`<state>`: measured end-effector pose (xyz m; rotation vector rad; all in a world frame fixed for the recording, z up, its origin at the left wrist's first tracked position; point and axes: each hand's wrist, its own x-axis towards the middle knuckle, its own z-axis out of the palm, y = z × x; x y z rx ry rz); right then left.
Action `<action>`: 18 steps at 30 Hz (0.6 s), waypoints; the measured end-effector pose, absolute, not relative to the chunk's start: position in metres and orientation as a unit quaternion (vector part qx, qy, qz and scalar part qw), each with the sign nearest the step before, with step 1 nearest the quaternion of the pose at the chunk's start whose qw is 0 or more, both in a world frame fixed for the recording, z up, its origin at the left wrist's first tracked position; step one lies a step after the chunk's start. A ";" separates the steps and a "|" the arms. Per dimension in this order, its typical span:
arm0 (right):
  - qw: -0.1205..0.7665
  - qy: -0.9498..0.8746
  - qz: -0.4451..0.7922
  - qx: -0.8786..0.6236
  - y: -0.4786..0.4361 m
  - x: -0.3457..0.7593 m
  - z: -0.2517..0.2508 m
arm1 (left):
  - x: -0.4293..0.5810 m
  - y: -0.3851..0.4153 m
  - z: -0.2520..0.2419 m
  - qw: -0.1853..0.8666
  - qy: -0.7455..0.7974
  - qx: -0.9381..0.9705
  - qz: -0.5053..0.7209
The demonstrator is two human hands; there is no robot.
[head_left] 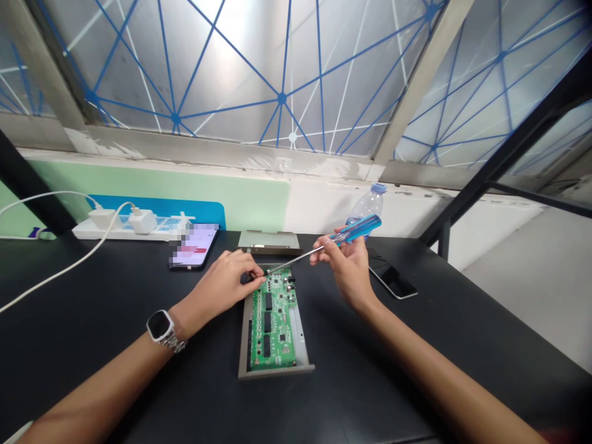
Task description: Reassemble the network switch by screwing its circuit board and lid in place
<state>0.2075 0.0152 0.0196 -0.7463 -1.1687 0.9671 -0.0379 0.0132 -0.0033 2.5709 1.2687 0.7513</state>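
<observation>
A green circuit board lies in an open grey metal case on the black table. My left hand, a watch on its wrist, rests at the board's far left corner with fingers curled and pinched there; what they pinch is too small to make out. My right hand grips a blue-handled screwdriver. Its long shaft slants down to the left, with the tip at the board's far edge next to my left fingers.
The grey case lid lies just beyond the board. A lit phone sits at the back left, a dark phone at the right. A power strip with chargers and white cables runs along the wall. A water bottle stands behind my right hand.
</observation>
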 end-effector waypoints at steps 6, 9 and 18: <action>0.660 -0.525 0.425 -0.328 0.013 0.206 0.022 | -0.038 0.014 -0.005 0.066 0.417 0.874 0.243; 0.656 -0.533 0.419 -0.333 0.011 0.205 0.023 | -0.038 0.014 -0.006 0.059 0.419 0.874 0.239; 0.640 -0.578 0.392 -0.321 0.003 0.202 0.029 | -0.037 0.015 -0.007 0.031 0.408 0.886 0.219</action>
